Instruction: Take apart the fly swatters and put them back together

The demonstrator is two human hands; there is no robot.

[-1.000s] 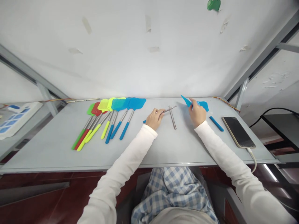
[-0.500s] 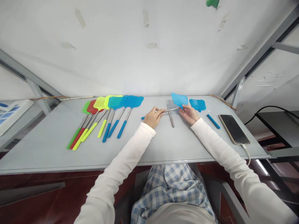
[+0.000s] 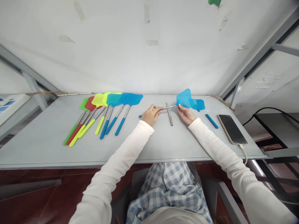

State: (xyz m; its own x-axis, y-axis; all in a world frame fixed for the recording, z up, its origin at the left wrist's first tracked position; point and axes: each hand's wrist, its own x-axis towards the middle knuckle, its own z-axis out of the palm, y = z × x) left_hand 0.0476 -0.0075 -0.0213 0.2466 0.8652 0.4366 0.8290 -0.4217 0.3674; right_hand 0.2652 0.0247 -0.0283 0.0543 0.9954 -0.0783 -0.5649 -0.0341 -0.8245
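My left hand (image 3: 150, 114) is closed on a thin metal rod (image 3: 168, 107) with a blue grip, whose end shows left of the hand. Between the fingers of my right hand (image 3: 186, 114) is the neck of a blue fly swatter head (image 3: 184, 98), tilted up. The rod's tip meets that neck; how deep it sits I cannot tell. Below the rod lies a loose metal tube (image 3: 169, 115) on the table. Behind my right hand rests a second blue swatter head (image 3: 200, 105), and to its right a loose blue handle grip (image 3: 212, 121).
Several fly swatters (image 3: 114, 116) in green, red, yellow and blue lie fanned out on the left of the grey table (image 3: 130, 149). A phone (image 3: 232, 129) with a white cable lies at the right. A white wall (image 3: 112, 56) stands behind, with metal frame bars at both sides.
The swatter head in my right hand has turned and come onto the rod's tip, where a small gap showed before. My left hand still holds the rod.
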